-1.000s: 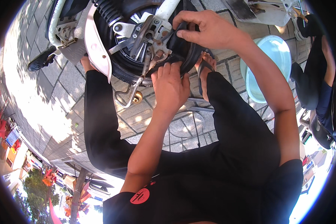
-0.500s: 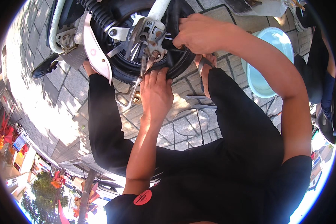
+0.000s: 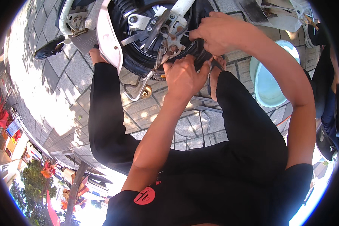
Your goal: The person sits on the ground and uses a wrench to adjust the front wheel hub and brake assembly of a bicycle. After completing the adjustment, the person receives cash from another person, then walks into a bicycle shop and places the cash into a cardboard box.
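Note:
In front of me stands a two-wheeler's wheel with a black tire (image 3: 133, 64). A metal brake lever and hub plate (image 3: 172, 34), with a coil spring (image 3: 159, 56), sit at its middle. My left hand (image 3: 185, 77) grips the tire's near edge, its thumb apart on the right and its fingertips partly hidden. My right hand (image 3: 224, 34) reaches across to the wheel's right side. Its fingers are bent onto loose black rubber (image 3: 203, 13) there; whether this is tire or inner tube I cannot tell.
A pale mudguard (image 3: 108, 37) and a bent metal stand (image 3: 133, 94) flank the wheel, with a gold round part (image 3: 147, 91) beside the stand. Right of my arm is a light-blue basin (image 3: 270, 81) holding water. Grey bars (image 3: 207, 108) lie between my feet. Another person's leg (image 3: 322, 79) shows at right.
My left hand has moved right along the tire's near edge, its thumb now spread further out. My right hand stays at the rubber. The whole view has shifted slightly.

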`<move>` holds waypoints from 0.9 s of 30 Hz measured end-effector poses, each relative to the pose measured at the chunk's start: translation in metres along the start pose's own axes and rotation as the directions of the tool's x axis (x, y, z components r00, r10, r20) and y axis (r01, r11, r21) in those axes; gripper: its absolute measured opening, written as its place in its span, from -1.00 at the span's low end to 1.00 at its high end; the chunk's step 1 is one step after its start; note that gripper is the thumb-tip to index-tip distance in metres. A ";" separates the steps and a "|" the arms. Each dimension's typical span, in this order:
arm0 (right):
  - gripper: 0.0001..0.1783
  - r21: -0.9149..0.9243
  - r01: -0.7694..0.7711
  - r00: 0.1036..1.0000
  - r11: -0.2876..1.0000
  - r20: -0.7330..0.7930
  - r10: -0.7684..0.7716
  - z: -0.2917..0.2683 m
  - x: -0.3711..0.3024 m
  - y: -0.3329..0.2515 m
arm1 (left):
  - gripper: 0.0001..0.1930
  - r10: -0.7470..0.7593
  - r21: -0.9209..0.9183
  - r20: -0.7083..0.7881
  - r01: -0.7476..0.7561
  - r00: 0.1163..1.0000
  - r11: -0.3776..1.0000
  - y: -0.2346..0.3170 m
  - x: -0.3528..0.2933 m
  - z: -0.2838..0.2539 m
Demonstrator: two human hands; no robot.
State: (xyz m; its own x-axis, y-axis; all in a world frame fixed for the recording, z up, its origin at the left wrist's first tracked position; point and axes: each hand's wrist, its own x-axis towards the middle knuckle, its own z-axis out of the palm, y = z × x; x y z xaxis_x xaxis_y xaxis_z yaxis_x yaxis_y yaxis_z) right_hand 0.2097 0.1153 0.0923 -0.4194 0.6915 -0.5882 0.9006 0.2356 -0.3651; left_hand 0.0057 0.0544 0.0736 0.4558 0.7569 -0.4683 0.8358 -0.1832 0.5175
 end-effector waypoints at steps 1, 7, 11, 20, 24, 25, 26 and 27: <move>-0.59 -0.062 0.048 0.995 0.997 -0.088 -0.054 0.004 -0.009 0.004 | -0.62 0.050 0.029 -0.054 -0.049 0.997 0.998 -0.003 0.000 0.007; -0.72 0.073 0.101 0.970 0.992 -0.228 -0.082 0.012 -0.017 0.013 | -0.72 0.117 -0.012 -0.181 -0.121 0.976 0.993 -0.022 -0.009 0.010; -0.77 -0.017 0.094 0.956 0.995 -0.279 -0.095 0.051 -0.004 0.001 | -0.70 0.163 0.077 -0.154 -0.153 0.974 0.985 -0.029 -0.016 0.006; -0.68 -0.059 -0.032 0.996 0.998 -0.086 0.027 0.036 0.002 -0.028 | -0.60 0.037 -0.186 0.037 -0.029 0.999 0.982 -0.006 0.007 0.000; -0.77 -0.027 0.005 0.956 1.000 -0.294 -0.013 0.031 -0.017 -0.019 | -0.60 0.097 -0.127 0.031 -0.092 0.995 0.988 -0.012 0.017 0.009; -0.73 -0.009 0.006 0.920 1.000 -0.391 -0.009 0.031 -0.020 -0.015 | -0.64 0.136 -0.147 0.001 -0.134 0.991 0.980 -0.011 0.016 0.009; -0.68 -0.054 0.006 0.899 0.999 -0.438 -0.029 0.027 -0.021 -0.011 | -0.65 0.124 -0.131 -0.036 -0.128 0.992 0.983 -0.010 0.014 0.008; -0.62 -0.092 -0.011 0.874 0.996 -0.485 -0.035 0.021 -0.025 -0.006 | -0.67 0.127 -0.114 -0.063 -0.134 0.990 0.984 -0.008 0.010 0.009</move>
State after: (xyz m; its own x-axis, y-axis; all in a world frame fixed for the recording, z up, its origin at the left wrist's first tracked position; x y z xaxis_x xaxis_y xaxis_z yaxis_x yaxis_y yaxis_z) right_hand 0.2123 0.0825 0.0943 -0.3427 0.9271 -0.1517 0.9119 0.2896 -0.2907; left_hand 0.0060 0.0580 0.0579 0.5380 0.7657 -0.3524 0.7269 -0.2098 0.6539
